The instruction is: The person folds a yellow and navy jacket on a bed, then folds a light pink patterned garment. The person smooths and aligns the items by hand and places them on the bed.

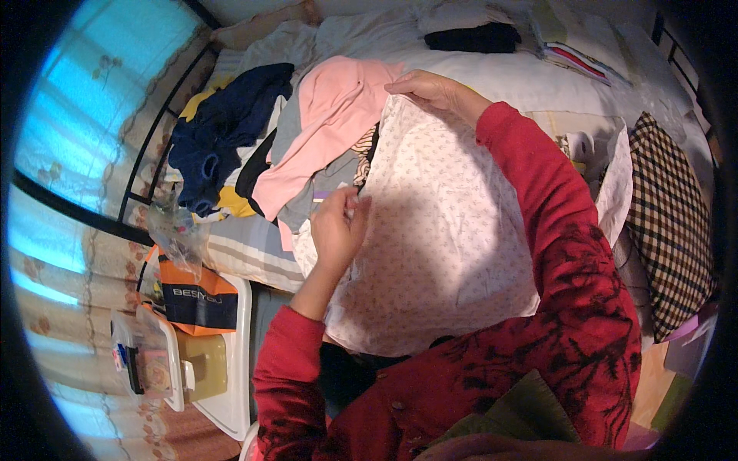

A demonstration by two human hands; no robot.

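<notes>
A white cloth with a small floral print [438, 219] spreads in front of me and reaches down to my lap. My right hand [429, 89] pinches its far edge near a corner, thumb pointing left. At the cloth's left edge is my left hand [341, 225], its fingers curled; some cloth seems to be between them, but the grip is partly hidden. Just beyond lies a heap of clothes: a pink garment [328, 109] on top of a grey one [337, 173], with a dark blue garment [242, 115] to the left.
The bed [369, 43] has a black metal frame. On it lie a folded black garment [473, 38], a stack of folded fabric [576, 62] and a checked cushion [671, 225] at right. An orange and black bag [199, 297] and plastic boxes [202, 363] stand at left.
</notes>
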